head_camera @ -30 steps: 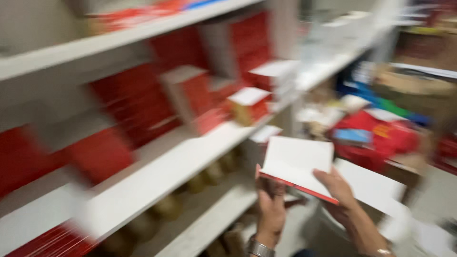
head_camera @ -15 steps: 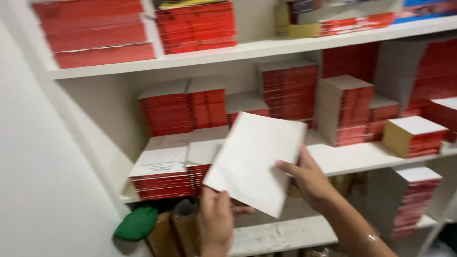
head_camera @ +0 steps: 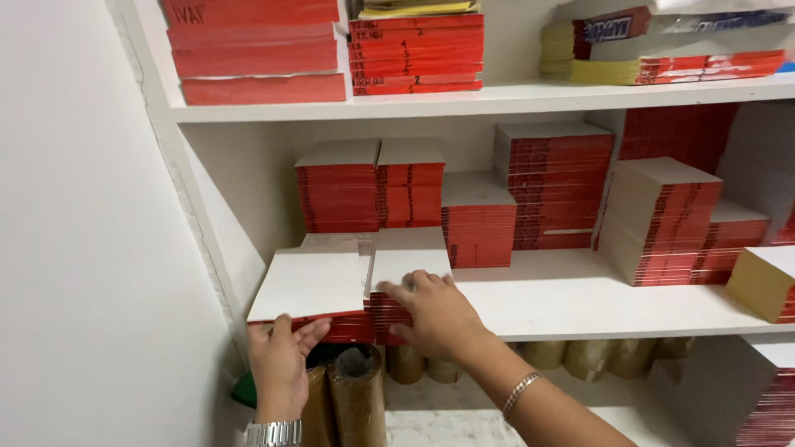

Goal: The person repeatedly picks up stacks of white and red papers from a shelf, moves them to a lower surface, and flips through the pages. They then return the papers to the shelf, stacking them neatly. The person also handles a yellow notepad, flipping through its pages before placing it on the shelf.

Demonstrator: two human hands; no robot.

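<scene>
A white-covered booklet [head_camera: 310, 285] lies flat atop the front-left red stack [head_camera: 331, 327] on the middle shelf [head_camera: 580, 302], squared to its neighbours. The left hand [head_camera: 280, 364] pinches its near edge from below, while the right hand [head_camera: 435, 310] presses open-palmed on the adjacent stack [head_camera: 406, 265], steadying it.

Bare shelf [head_camera: 580, 298] rt of front stacks [head_camera: 348, 290] — open; red stacks [head_camera: 555, 186] block behind, wall [head_camera: 83, 248] left.
</scene>
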